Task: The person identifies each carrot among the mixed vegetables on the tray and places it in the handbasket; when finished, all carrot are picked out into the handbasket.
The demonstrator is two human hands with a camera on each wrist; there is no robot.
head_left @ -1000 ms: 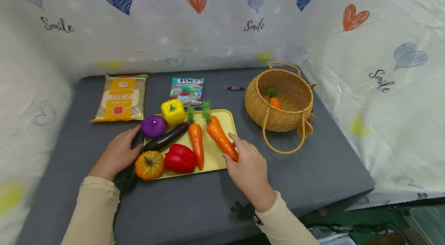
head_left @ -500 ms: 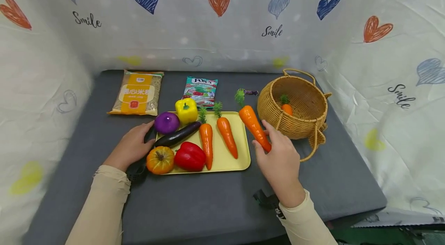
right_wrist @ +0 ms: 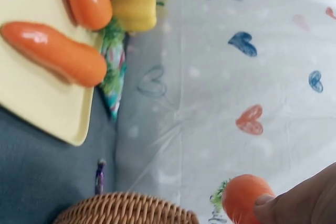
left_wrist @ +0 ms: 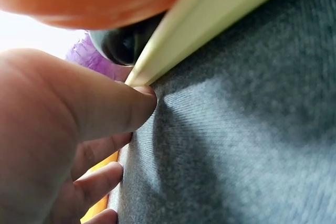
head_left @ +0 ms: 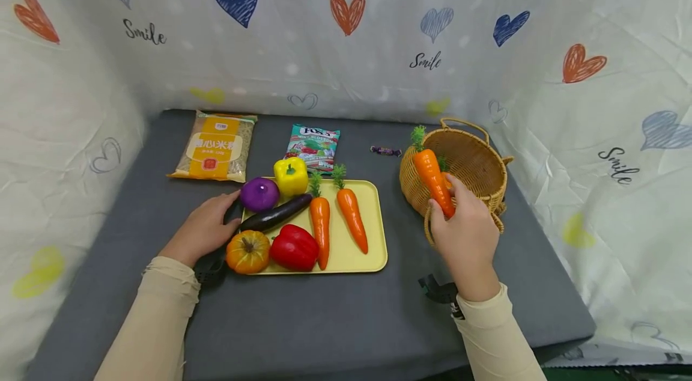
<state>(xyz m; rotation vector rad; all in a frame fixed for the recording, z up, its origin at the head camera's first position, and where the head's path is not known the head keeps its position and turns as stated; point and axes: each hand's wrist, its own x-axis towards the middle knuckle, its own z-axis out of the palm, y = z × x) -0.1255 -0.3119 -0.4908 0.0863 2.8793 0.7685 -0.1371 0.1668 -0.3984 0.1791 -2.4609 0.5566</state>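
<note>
My right hand [head_left: 468, 237] pinches an orange carrot [head_left: 432, 179] by its lower end, green top pointing away, over the front rim of the wicker basket [head_left: 413, 182]. Another carrot inside the basket is mostly hidden behind it. At the left side of the yellow tray [head_left: 373, 219], my left hand [head_left: 202, 231] rests with its thumb at the tray's edge and its fingers loosely spread. On the tray lie two carrots [head_left: 352, 219], a red bell pepper [head_left: 294, 247], an eggplant [head_left: 276, 213], a small pumpkin [head_left: 247, 252], a purple onion [head_left: 259, 195] and a yellow bell pepper [head_left: 292, 175].
Behind the tray lie a bag of grain [head_left: 216, 146] and a teal candy bag [head_left: 312, 148]. A small purple-wrapped candy [head_left: 385, 151] sits left of the basket. Printed cloth walls [head_left: 378, 86] stand around the grey table [head_left: 324, 321].
My right hand has lifted the carrot off the tray and carried it right to the basket. My left hand has stayed at the tray's left edge. The head view has shifted.
</note>
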